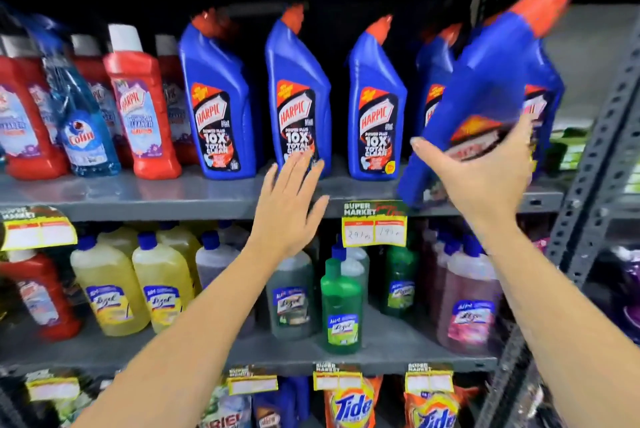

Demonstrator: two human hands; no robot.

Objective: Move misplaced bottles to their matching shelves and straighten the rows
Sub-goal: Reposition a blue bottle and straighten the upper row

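Up at the right end of the upper shelf (138, 192), a blue Harpic bottle (491, 81) with an orange-red cap is tilted, cap leaning up and to the right, its base hanging over the shelf's front edge. The right hand (485, 171) is clamped around the lower part of this bottle, fingers wrapped over the label and thumb pointing left. The bottle is blurred, so its label text cannot be read.

Just behind it stand more blue Harpic bottles, partly hidden. To the left, three upright blue Harpic bottles (298, 95) stand in a spaced row along the same shelf, labels facing forward. The left hand (291, 199) is flat with fingers spread and gripping nothing, raised in front of the middle bottle of the three; whether it touches the bottle cannot be told.

Farther left on that shelf are red Harpic bathroom cleaner bottles (142, 109) with white caps, and among them a blue Colin spray bottle (85, 137) leaning to the left.

A yellow price tag (375, 228) hangs from the shelf edge between the two hands. On the shelf below stand Lizol bottles: yellow (162, 289) at left, green (341, 306) in the middle, pink (467, 306) at right, plus one red bottle (38, 292) at far left. Tide packs (351, 403) sit on the lowest shelf.
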